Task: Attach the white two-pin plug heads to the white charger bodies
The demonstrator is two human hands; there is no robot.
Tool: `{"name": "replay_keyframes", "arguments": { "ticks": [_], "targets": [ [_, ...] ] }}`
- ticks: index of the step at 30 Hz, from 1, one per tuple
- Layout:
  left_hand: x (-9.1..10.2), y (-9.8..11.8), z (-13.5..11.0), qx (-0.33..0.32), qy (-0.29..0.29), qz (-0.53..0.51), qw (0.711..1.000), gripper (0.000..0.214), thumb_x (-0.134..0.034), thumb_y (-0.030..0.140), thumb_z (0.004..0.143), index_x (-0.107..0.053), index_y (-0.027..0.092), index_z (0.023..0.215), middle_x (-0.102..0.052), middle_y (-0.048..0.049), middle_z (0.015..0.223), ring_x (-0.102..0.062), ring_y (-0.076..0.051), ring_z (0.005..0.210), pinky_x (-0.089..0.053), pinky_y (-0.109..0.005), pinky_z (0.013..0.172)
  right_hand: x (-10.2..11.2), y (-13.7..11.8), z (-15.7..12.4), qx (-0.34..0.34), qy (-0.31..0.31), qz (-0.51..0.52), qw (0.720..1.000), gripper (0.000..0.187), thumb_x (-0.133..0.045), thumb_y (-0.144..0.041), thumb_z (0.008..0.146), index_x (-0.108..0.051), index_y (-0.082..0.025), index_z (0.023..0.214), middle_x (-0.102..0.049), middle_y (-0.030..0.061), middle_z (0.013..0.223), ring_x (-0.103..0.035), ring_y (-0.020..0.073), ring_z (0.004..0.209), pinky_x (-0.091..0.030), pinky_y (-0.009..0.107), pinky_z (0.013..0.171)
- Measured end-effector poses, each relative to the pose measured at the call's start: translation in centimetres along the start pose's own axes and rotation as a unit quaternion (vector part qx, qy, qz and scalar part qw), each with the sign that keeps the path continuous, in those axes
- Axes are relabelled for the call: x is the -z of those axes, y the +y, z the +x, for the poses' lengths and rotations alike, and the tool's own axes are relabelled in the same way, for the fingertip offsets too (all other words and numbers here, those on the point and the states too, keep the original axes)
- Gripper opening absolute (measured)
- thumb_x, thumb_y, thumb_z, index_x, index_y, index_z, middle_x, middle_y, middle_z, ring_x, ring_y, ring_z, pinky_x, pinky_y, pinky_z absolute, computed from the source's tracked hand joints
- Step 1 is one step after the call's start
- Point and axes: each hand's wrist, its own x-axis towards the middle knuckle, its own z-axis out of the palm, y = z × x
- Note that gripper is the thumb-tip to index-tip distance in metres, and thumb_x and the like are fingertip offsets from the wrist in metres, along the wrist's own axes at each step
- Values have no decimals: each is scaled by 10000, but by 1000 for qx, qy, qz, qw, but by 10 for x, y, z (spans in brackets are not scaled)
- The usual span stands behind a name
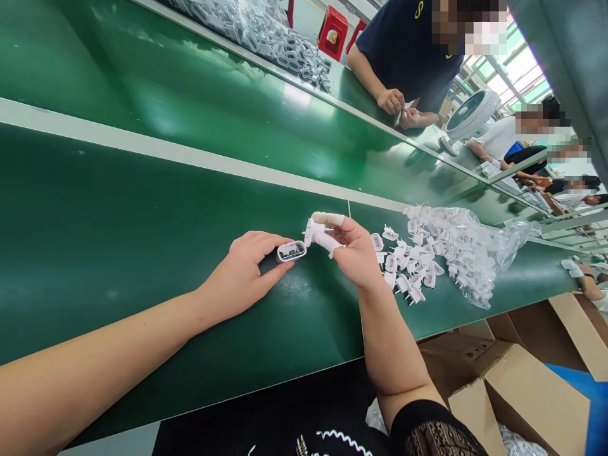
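The white charger housing (pixel 291 252) lay just left of the picture's centre, above the green counter (pixel 118 253), pinched in the left hand (pixel 247 272), whose grip was closed on it with thumb and fingers wrapped about its rear end and its open mouth turned toward three o'clock. Largest of all was that counter, a long belt-like surface split by a pale strip (pixel 142 149) running from nine o'clock toward three o'clock. At twelve o'clock a co-worker in a dark shirt (pixel 408 44) leaned on the far side, both hands together over something too small to tell. At one o'clock a white fan (pixel 470 117) stood on the far edge. At five o'clock open cardboard boxes (pixel 522 386) sat below the counter's near edge. At three o'clock a clear plastic bag (pixel 475 247) spilled a heap of white plug pieces (pixel 408 266) onto the counter, just beside the right hand (pixel 354 253). That hand, with white finger cots (pixel 327 219) on thumb and forefinger, had its grip closed on one white plug piece (pixel 313 233), held just at three o'clock of the housing's open mouth, very near it; whether the two touched could not be told.
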Motion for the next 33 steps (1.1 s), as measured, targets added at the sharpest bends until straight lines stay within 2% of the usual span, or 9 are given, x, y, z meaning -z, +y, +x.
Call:
{"name": "replay_keyframes", "arguments": {
  "ticks": [3, 7, 10, 13, 16, 23, 26, 29, 33],
  "targets": [
    [0, 0, 0, -7, -10, 1, 1000, 353, -567, 505, 958, -739, 306, 1193, -781, -51, 1215, -647, -342, 1220, -439, -539, 1148, -2, -3, -5, 13, -21, -15, 1000, 298, -748, -334, 879, -755, -272, 1171, -770, 23, 1018, -689, 146, 755, -648, 374, 792],
    [-1, -1, -1, -14, -6, 0, 1000, 338, -563, 492, 968, -739, 306, 1188, -780, -37, 1196, -648, -323, 1204, -437, -528, 1145, -7, -3, -7, 110, -40, 2, 993, 165, -766, -328, 883, -745, -263, 1033, -708, 47, 1134, -728, 195, 1010, -653, 395, 928],
    [-1, -1, -2, 7, -1, -15, 1000, 392, -626, 538, 935, -721, 297, 1230, -765, -48, 1217, -640, -330, 1221, -441, -521, 1139, -10, 0, -7, 150, -39, -60, 986, 73, -757, -291, 910, -747, -259, 974, -696, 47, 1078, -720, 203, 1019, -657, 379, 879],
    [-1, -1, -1, 24, -3, -26, 999, 419, -650, 566, 922, -716, 298, 1237, -758, -53, 1231, -635, -337, 1229, -435, -526, 1140, -10, 2, -9, 205, -29, -142, 968, 206, -666, -201, 972, -735, -276, 1151, -704, 42, 1074, -701, 181, 990, -642, 375, 902],
    [0, -1, -1, 10, -8, -29, 1000, 340, -604, 526, 948, -741, 298, 1160, -769, -49, 1183, -646, -331, 1183, -443, -529, 1107, -9, 0, -13, 249, -26, -176, 952, 411, -593, -139, 1007, -630, -298, 1384, -669, 69, 1265, -704, 162, 1002, -630, 383, 967],
    [-2, -2, 0, 2, -2, -26, 1000, 297, -597, 499, 944, -736, 287, 1099, -773, -56, 1137, -657, -326, 1145, -460, -523, 1079, -10, -8, -21, 340, -42, -278, 897, 315, -567, -99, 1027, -699, -294, 1236, -759, 50, 1039, -705, 201, 984, -621, 367, 849],
    [-2, -3, 0, -2, -2, -22, 1000, 304, -586, 504, 952, -736, 290, 1107, -773, -55, 1147, -659, -327, 1153, -462, -529, 1082, -12, 0, -18, 341, -61, -307, 886, 369, -554, -113, 1032, -678, -290, 1331, -774, 61, 1080, -684, 216, 1000, -610, 386, 872],
    [-2, -4, 0, -10, -8, -16, 1000, 329, -578, 517, 964, -739, 288, 1138, -777, -60, 1195, -654, -334, 1186, -455, -535, 1106, -14, 8, -14, 300, -74, -305, 901, 397, -581, -189, 1043, -633, -291, 1424, -781, 64, 1124, -694, 219, 1031, -609, 396, 928],
    [-2, -4, 1, -15, -5, -16, 1000, 325, -573, 505, 964, -749, 294, 1138, -781, -55, 1191, -658, -333, 1174, -459, -531, 1102, -15, 9, -13, 301, -58, -292, 906, 301, -606, -239, 1050, -692, -289, 1334, -796, 52, 1064, -724, 206, 981, -612, 363, 886]
  ]
}}
